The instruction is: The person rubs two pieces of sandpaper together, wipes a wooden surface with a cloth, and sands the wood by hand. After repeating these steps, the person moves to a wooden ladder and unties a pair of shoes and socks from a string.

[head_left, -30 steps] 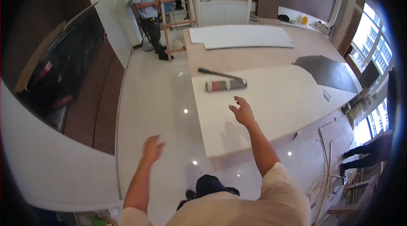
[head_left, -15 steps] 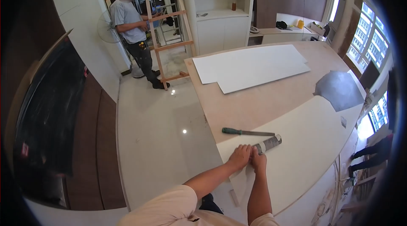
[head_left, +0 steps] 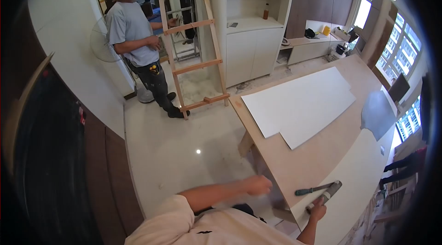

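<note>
My right hand (head_left: pixel 316 210) is closed around the near end of a grey roll (head_left: pixel 328 194) with a lighter band, which lies slanted on the cream sheet (head_left: pixel 350 190) at the table's near end. Touching or almost touching the roll's far end is a file with a green handle (head_left: pixel 305 192). My left hand (head_left: pixel 257 185) is off the table, left of its edge, over the floor. Its fingers are curled in and slightly blurred; whether they hold anything is hidden.
A white cut panel (head_left: pixel 299 107) and a grey sheet (head_left: pixel 378 114) lie on the wooden tabletop (head_left: pixel 317 162). At the left, another person (head_left: pixel 133 33) stands behind a wooden ladder (head_left: pixel 195 65). White shelving (head_left: pixel 255 54) stands at the back; a dark panel (head_left: pixel 50 153) is far left.
My left hand has come off the roll and moved left, away from the table. My right hand still holds the roll. The view has shifted, and the other person's arm has lifted toward the ladder.
</note>
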{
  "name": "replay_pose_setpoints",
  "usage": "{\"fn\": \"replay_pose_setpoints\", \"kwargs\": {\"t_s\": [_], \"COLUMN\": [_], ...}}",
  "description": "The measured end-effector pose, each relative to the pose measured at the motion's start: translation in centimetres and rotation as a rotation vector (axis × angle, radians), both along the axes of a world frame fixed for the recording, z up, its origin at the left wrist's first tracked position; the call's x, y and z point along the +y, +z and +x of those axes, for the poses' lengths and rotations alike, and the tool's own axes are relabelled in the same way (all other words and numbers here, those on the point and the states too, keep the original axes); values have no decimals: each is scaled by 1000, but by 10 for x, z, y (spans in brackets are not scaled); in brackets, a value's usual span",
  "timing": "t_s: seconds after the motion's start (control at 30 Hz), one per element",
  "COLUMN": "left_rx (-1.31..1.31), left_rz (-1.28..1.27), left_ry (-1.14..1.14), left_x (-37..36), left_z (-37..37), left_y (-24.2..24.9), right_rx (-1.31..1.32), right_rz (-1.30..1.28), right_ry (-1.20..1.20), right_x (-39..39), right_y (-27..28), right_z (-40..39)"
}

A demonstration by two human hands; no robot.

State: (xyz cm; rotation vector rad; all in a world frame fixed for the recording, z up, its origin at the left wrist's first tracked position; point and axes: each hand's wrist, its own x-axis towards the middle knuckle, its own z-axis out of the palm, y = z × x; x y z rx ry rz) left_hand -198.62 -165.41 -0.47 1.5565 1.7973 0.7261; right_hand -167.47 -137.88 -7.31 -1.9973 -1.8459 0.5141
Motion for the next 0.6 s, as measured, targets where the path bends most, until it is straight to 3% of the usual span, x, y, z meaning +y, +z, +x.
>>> {"fn": "replay_pose_setpoints", "kwargs": {"t_s": [0.1, 0.17, 0.23, 0.3, 0.37, 0.4, 0.43, 0.47, 0.5, 0.57, 0.6], "left_rx": [-74, 98, 102, 129, -350, -162, 27, 161, 302, 206, 200], "left_rz": [-19, -196, 42, 547, 166, 219, 264, 205, 149, 8, 141], "left_ry": [164, 268, 427, 632, 842, 832, 814, 890, 959, 1144, 1127], "left_x": [-26, -41, -55, -65, -83, -92, -101, -112, -117, -124, -131], "left_z": [-133, -220, -312, -391, -464, -511, -552, -591, -626, -677, -712], "left_y": [18, 68, 52, 30, 61, 52, 53, 57, 76, 135, 139], "right_rx": [-248, -352, -401, -220, 548, 532, 379, 486, 634, 630, 757], "right_rz": [23, -56, 81, 404, 289, 262, 611, 607, 287, 107, 50], "right_ry": [-103, -170, -190, -155, -77, 28, 308, 445, 356, 699, 847], "right_x": [-9, -2, 14, 61, 86, 90, 136, 178, 109, 56, 6], "right_y": [19, 34, 52, 38, 66, 81, 42, 3, 73, 101, 135], "right_z": [-12, -18, -38, -53, -168, -238, -290, -358, -475, -632, -702]}}
